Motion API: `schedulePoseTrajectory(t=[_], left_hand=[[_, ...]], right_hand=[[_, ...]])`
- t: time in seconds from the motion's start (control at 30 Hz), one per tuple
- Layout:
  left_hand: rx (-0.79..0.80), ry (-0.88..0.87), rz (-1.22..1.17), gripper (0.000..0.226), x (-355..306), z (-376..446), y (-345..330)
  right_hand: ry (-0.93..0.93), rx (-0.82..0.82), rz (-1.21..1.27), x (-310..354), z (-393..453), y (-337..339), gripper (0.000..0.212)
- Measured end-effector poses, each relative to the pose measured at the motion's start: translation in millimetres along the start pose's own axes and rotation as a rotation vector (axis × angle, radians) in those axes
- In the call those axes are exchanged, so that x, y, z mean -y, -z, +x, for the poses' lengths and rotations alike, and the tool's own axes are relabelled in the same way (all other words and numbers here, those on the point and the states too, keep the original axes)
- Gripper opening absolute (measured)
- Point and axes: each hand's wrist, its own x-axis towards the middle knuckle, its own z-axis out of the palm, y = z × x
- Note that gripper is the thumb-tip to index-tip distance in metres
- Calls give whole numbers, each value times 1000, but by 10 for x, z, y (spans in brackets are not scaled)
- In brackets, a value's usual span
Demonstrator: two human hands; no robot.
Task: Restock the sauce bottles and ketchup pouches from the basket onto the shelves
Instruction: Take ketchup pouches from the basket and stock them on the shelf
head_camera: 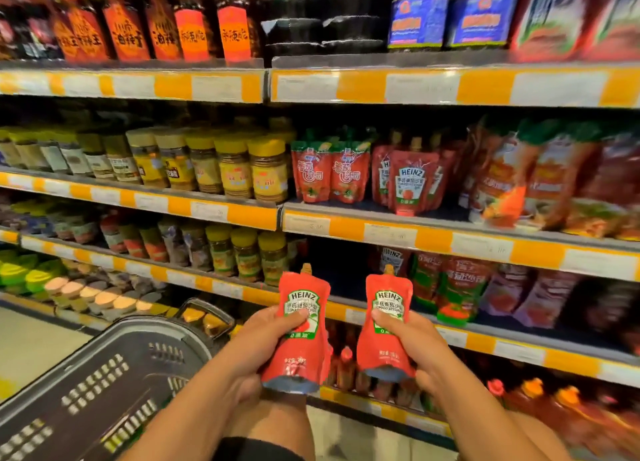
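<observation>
Two Heinz ketchup pouches being held upright before the shelves. The left pouch (300, 325) is sitting in the left hand (258, 353), thumb pressing across its label and fingers curling behind its lower half. The right pouch (387, 325) is being gripped the same way by the right hand (414, 351), thumb on the label, fingers wrapping the lower edge. Both spouts are pointing up, and the two pouches are standing close together without touching.

Handling: the pouches are judged soft and pliable, light to moderate in weight, with a smooth film that may be slipping under a loose hold. The broad lower body looks the best place for a grip; squeezing near the spout seems unwise.

Above and ahead of the hands, matching shelf pouches (410, 183) are standing in a row. Left of and below the left hand, the basket (104, 374) is waiting. Far above the hands, bottles (194, 27) are lining the top shelf (415, 86).
</observation>
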Motion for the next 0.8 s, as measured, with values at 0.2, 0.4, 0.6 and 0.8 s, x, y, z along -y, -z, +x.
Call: schedulePoseTrajectory(t=[0.2, 0.4, 0.6, 0.8], left_hand=[[-14, 45, 68, 43, 241, 519, -330], [2, 24, 87, 42, 357, 966, -357], [25, -76, 133, 27, 340, 1356, -428], [25, -129, 192, 27, 314, 1642, -451]], right_hand=[[17, -49, -85, -19, 200, 366, 24], [120, -134, -231, -28, 447, 497, 15], [234, -233, -320, 59, 695, 469, 16], [288, -319, -358, 110, 948, 431, 16]])
